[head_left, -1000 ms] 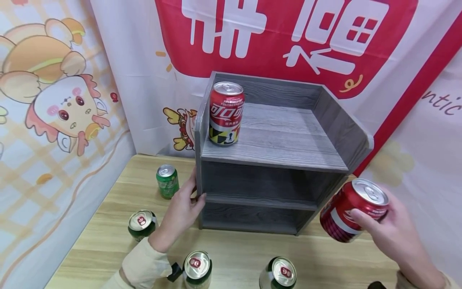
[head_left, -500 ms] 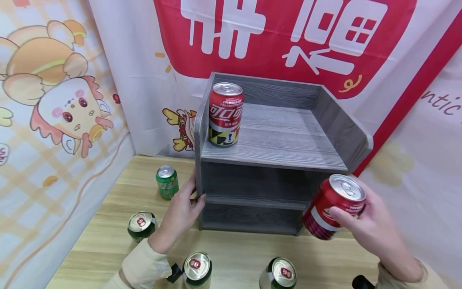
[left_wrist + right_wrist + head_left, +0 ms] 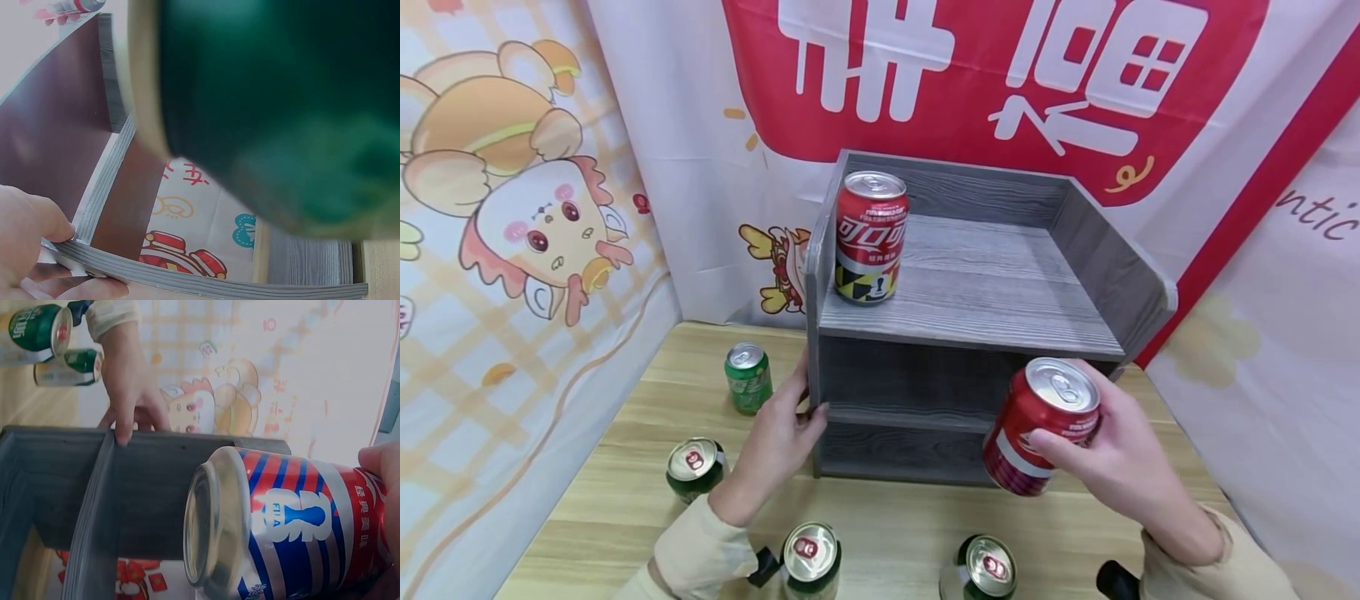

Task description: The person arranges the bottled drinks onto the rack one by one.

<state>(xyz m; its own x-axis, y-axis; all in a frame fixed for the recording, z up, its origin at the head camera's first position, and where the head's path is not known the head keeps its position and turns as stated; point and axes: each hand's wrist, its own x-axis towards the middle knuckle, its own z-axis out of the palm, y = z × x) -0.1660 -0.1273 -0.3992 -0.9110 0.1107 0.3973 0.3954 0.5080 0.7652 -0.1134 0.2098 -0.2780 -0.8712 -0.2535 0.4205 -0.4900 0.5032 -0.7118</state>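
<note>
In the head view, a grey wooden shelf unit (image 3: 985, 267) stands on the table, with a red cola can (image 3: 871, 237) upright at the left of its top board. My left hand (image 3: 780, 442) grips the unit's left side panel; the left wrist view shows the thumb (image 3: 50, 219) on one face and fingers on the other. My right hand (image 3: 1123, 454) holds a second red cola can (image 3: 1037, 429) in the air, slightly tilted, before the right part of the lower compartments. The right wrist view shows this can's base (image 3: 199, 528) facing the unit. Its far fingers are mostly hidden.
A small green can (image 3: 748, 383) stands left of the unit. Green cans with gold lids stand nearer: one at left (image 3: 695, 467), one by my left cuff (image 3: 811, 558) and one at front centre (image 3: 979, 571). Printed cloth (image 3: 700, 167) hangs behind and at both sides.
My right hand has carried its cola can leftward, from beside the unit's right side to in front of the lower compartments. My left hand and the standing cans have stayed put.
</note>
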